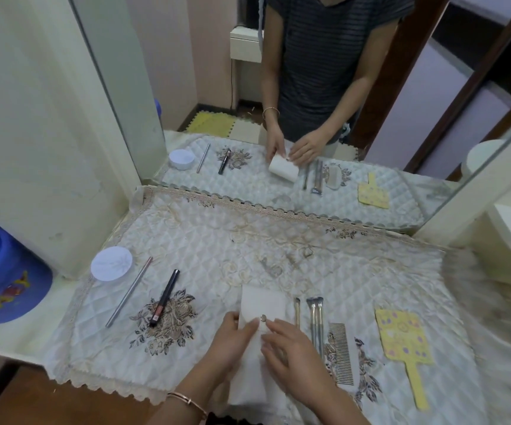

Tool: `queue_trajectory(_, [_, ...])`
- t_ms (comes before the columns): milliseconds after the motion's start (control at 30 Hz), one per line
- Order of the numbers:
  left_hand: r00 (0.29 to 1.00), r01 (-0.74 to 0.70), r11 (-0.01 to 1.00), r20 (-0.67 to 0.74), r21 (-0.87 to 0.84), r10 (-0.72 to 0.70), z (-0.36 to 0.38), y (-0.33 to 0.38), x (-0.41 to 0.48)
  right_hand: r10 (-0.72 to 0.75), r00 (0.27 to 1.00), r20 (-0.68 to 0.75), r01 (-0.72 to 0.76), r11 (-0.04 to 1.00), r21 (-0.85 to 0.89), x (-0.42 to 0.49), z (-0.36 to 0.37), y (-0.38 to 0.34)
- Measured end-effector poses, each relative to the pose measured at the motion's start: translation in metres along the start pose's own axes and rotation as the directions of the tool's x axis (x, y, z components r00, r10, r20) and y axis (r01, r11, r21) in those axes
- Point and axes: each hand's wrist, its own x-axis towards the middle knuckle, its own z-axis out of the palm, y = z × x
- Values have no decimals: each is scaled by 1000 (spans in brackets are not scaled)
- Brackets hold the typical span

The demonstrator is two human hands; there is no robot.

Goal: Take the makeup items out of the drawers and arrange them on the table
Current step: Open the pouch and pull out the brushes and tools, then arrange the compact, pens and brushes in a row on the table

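Both hands rest on the flat white fabric pouch with a metal snap button (262, 305), which lies on the quilted white embroidered cloth (248, 240) covering the desk. The left hand (232, 335) pinches the pouch's left edge; its fingers (249, 326) are pressed together. The right hand (291, 348) lies flat on the pouch, fingers (274, 325) slightly spread, just beside the snap.

Probable step: placing or opening the pouch. Hold it flat with one hand and work the snap with the other.

Clearance: three slim silver-handled makeup brushes (314, 320) lie just right of the right fingers, with a metal comb (341, 352) beyond. A black lip-colour pen (164, 297) lies well left. Open cloth extends ahead of the fingers.
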Motion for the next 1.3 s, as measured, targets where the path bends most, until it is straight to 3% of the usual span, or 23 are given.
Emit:
queue_trajectory(67, [998, -52, 991, -19, 120, 55, 10, 3, 7, 7, 1000, -24, -10, 993, -116, -7, 3, 13])
queue_trajectory(267, [960, -193, 851, -87, 489, 268, 25, 11, 15, 21, 999, -33, -26, 990, -138, -16, -3, 24])
queue_trajectory(467, [916, -222, 805, -164, 550, 365, -14, 6, 8, 25, 997, -70, -37, 984, -177, -11, 3, 34])
queue_trajectory(700, [800, -119, 787, -411, 605, 437, -120, 1, 17, 121, 966, -230, -128, 992, -18, 35, 4, -14])
queue_trajectory(833, [834, -59, 659, -325, 750, 446, -175, 1, 28, 186, 982, -42, -180, 976, 119, 83, 38, -73])
queue_trajectory(933, [859, -121, 553, -192, 824, 474, -205, -2, 40, 259, 963, 73, -267, 953, 145, 121, 76, -121])
queue_trajectory(1033, [844, -261, 479, -42, 838, 534, -213, 1, 47, 453, 886, 96, -463, 869, 174, 150, 104, -149])
queue_trajectory(1133, [868, -332, 478, 66, 813, 491, -212, 4, 51, 570, 815, 109, -580, 804, 132, 163, 120, -154])
queue_trajectory(1233, [862, -390, 471, 134, 791, 488, -212, 1, 56, 618, 776, 123, -629, 748, 212, 165, 122, -156])
queue_trajectory(1300, [881, -406, 576, 136, 710, 454, -212, 1, 54, 638, 756, 147, -642, 678, 359, 163, 116, -160])
